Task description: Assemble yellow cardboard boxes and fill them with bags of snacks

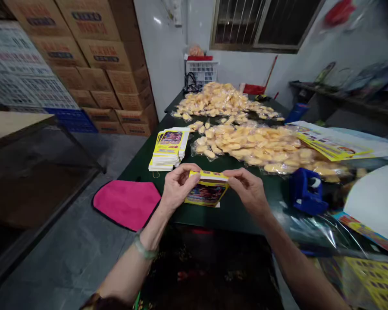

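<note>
A yellow printed card packet [207, 187] is pinched at its top edge between my left hand [178, 185] and my right hand [248, 189], just above the dark green table [139, 163]. The packet's colourful picture face tilts toward me. Behind it to the left rests a stack of the same yellow cards [168, 148]. Heaps of small clear bags with yellow pieces [258, 146] spread across the table beyond my hands.
A blue tape dispenser [305, 191] stands right of my right hand. A pink cloth [126, 203] hangs off the table's left corner. Printed yellow sheets [333, 146] and clear film lie at right. Cardboard boxes [97, 56] are stacked against the left wall; a white basket [201, 71] sits at the far end.
</note>
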`<action>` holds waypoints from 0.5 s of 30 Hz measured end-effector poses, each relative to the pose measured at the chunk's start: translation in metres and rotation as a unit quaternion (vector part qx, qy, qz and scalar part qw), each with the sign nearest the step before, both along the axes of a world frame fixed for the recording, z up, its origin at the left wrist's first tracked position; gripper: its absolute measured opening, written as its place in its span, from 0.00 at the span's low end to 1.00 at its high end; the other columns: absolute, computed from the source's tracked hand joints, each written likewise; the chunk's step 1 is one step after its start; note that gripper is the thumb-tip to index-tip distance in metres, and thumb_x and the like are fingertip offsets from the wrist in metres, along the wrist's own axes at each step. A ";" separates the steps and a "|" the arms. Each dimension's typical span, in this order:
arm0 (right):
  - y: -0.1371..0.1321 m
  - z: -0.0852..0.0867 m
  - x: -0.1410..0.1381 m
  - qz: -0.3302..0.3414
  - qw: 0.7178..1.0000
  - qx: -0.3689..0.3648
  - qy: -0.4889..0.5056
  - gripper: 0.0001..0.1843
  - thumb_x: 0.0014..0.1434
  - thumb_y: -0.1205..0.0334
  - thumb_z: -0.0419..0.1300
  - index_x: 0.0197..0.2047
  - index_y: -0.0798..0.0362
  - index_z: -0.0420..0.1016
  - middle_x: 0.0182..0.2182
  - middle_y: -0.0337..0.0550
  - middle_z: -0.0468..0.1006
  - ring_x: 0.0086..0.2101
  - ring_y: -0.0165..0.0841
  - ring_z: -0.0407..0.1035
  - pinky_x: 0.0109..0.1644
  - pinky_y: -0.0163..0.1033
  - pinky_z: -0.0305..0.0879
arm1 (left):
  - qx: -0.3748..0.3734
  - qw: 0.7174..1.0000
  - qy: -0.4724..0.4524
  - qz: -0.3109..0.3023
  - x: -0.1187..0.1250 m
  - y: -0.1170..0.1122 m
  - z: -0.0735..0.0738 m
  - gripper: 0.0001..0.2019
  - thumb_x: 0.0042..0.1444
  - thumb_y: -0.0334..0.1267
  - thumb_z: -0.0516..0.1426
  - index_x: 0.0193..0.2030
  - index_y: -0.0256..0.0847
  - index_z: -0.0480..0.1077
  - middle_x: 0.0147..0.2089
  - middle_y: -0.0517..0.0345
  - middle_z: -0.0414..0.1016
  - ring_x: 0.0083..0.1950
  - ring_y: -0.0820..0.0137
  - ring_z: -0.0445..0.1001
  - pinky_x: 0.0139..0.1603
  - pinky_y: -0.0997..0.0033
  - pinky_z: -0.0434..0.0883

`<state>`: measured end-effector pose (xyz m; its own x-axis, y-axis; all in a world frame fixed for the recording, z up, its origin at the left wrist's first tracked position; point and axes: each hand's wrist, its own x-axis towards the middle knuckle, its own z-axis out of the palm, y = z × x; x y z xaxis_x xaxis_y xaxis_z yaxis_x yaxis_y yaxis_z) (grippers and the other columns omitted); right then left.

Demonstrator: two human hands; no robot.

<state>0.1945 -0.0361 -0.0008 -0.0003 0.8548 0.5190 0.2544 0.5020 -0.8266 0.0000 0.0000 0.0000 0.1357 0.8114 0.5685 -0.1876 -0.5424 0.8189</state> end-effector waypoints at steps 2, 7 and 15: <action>-0.001 0.002 -0.002 -0.003 1.000 -0.005 -0.010 0.06 0.59 0.61 0.58 0.35 0.54 0.73 0.31 0.39 0.77 0.32 0.27 0.73 0.34 0.27 0.69 | 0.006 0.999 0.047 0.003 -0.007 -0.001 0.004 0.08 0.54 0.39 0.60 0.36 0.37 0.74 0.37 0.54 0.75 0.38 0.72 0.73 0.38 0.76 0.71; -0.005 -0.001 -0.009 -0.061 0.995 0.065 -0.055 0.06 0.60 0.64 0.56 0.40 0.53 0.72 0.31 0.39 0.76 0.28 0.26 0.71 0.30 0.28 0.67 | 0.050 0.992 0.120 0.000 -0.017 0.000 0.011 0.07 0.57 0.38 0.58 0.37 0.38 0.76 0.38 0.52 0.75 0.40 0.70 0.73 0.41 0.72 0.69; -0.004 -0.026 -0.017 -0.072 0.971 0.215 -0.081 0.12 0.62 0.70 0.51 0.46 0.51 0.72 0.41 0.46 0.76 0.41 0.33 0.72 0.44 0.39 0.70 | 0.009 0.992 -0.025 -0.127 -0.013 0.013 -0.012 0.06 0.55 0.37 0.60 0.37 0.42 0.77 0.42 0.51 0.72 0.43 0.67 0.74 0.43 0.67 0.72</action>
